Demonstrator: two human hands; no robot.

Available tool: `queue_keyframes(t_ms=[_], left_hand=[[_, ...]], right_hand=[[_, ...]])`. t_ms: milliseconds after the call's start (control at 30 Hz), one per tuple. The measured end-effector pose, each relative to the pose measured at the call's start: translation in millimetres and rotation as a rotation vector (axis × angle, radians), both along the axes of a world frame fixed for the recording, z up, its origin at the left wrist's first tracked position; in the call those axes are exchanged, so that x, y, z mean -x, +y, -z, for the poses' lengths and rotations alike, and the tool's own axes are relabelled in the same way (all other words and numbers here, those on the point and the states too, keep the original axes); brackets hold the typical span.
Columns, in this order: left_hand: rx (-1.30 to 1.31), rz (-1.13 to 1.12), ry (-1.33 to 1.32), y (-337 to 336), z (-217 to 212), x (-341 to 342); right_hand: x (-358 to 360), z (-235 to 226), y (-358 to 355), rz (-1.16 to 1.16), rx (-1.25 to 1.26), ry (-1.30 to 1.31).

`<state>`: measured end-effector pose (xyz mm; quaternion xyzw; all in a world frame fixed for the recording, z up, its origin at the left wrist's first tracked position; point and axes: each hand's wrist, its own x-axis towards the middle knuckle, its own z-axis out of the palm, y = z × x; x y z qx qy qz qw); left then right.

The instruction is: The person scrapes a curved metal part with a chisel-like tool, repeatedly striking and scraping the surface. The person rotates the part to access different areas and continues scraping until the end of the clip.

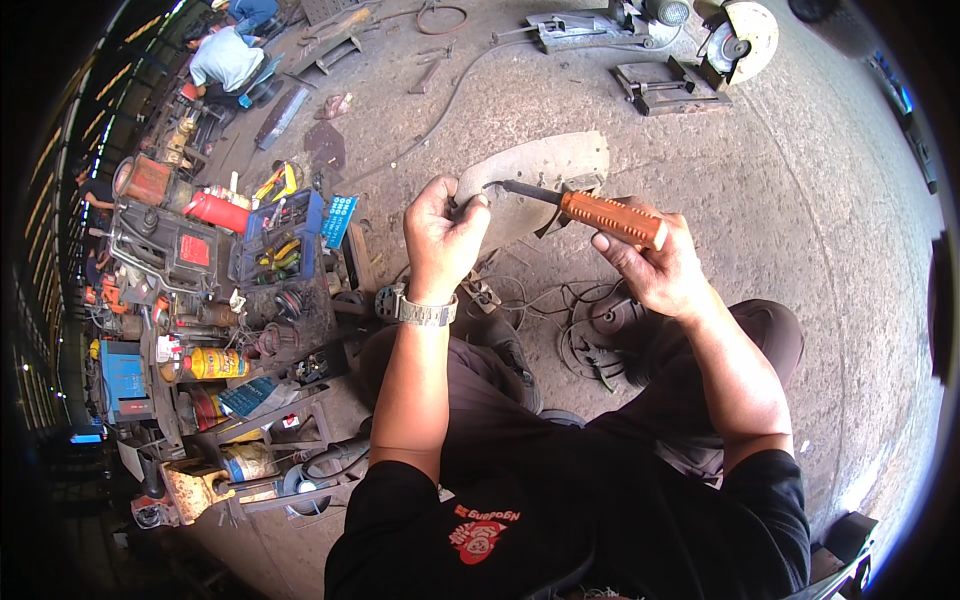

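Observation:
My left hand is closed on the left end of a curved, pale grey metal plate, its thumb on the near edge. The plate is held tilted above the floor, and small holes show toward its right end. In my right hand is a tool with a ribbed orange handle and a dark shaft. The shaft points left across the plate, and its thin bent tip is close to my left thumb. Whether the tip touches the plate, I cannot tell. Behind the shaft, a small dark bracket-like part is partly hidden.
A bench crowded with tools stands at my left, with a blue toolbox and a yellow bottle. An angle grinder and loose cables lie between my feet. A cut-off saw stands far right. Other people crouch far left.

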<state>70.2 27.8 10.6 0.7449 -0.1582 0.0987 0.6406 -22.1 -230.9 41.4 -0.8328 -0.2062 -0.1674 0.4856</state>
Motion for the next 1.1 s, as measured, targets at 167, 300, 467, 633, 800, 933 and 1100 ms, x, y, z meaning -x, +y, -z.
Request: queue_keyframes(t_ms=[167, 300, 467, 633, 800, 933, 1100], left_hand=[[0.016, 0.015, 0.01, -1.6, -2.0, 1.4], [0.007, 0.013, 0.024, -0.6, -0.7, 0.9], [-0.001, 0.017, 0.018, 0.4, 1.2, 0.0], [-0.014, 0.017, 0.027, -1.0, -1.3, 1.1], [-0.008, 0.02, 0.025, -0.9, -0.9, 1.3], [-0.013, 0.021, 0.04, 0.7, 1.6, -0.3], [0.059, 0.043, 0.048, -4.8, -3.1, 0.6]], right_hand=[[0.5, -0.1, -0.5, 0.0, 0.009, 0.014], [0.6, -1.0, 0.5, -0.002, -0.005, 0.018], [0.2, -1.5, 0.1, -0.005, 0.004, 0.028], [1.1, -0.8, -0.1, 0.006, 0.004, 0.057], [0.2, 1.1, 0.2, -0.003, -0.008, 0.043], [0.3, 1.0, 0.6, 0.005, -0.005, 0.038], [1.4, -2.2, -3.8, 0.036, -0.013, 0.105]])
